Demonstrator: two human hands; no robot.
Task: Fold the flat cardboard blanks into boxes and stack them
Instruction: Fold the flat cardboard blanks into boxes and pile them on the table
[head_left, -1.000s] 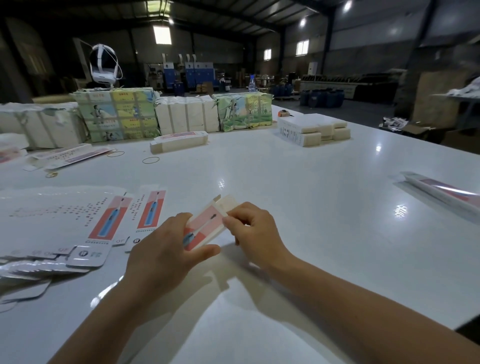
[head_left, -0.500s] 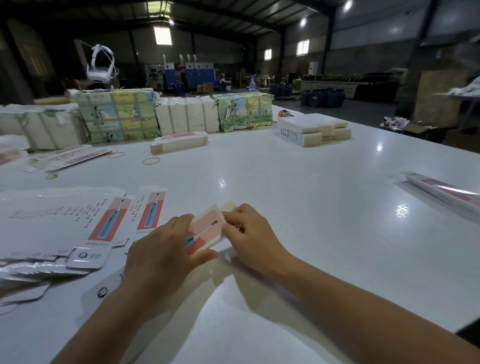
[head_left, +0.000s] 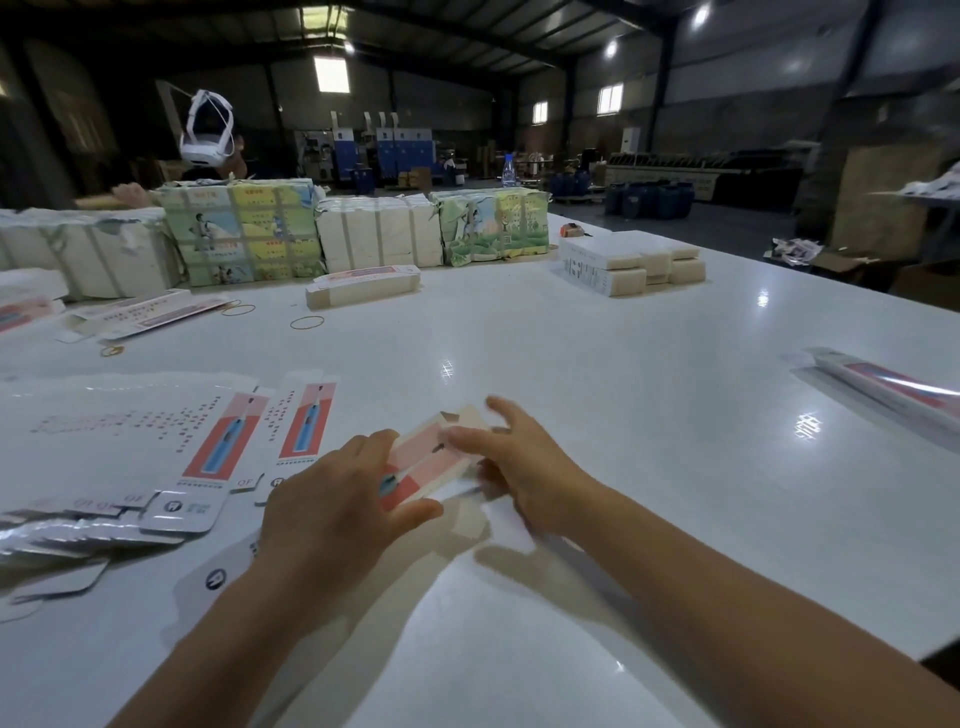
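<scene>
Mid-fold step: the toothbrush box blank (head_left: 434, 457) was gripped by the left hand (head_left: 332, 499) just right of the flat blank pile (head_left: 156, 467); right hand (head_left: 519, 457) fingers were spread, pressing a flap. End tuck judged needed next

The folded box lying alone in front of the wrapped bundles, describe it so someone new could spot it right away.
Start at the row of wrapped bundles along the far side of the white table. Just in front of the plain white bundle lies one long, slim folded box, beige-sided with a pinkish printed top. Unlike the flat blanks near the hands, it is assembled and lies alone.
</scene>
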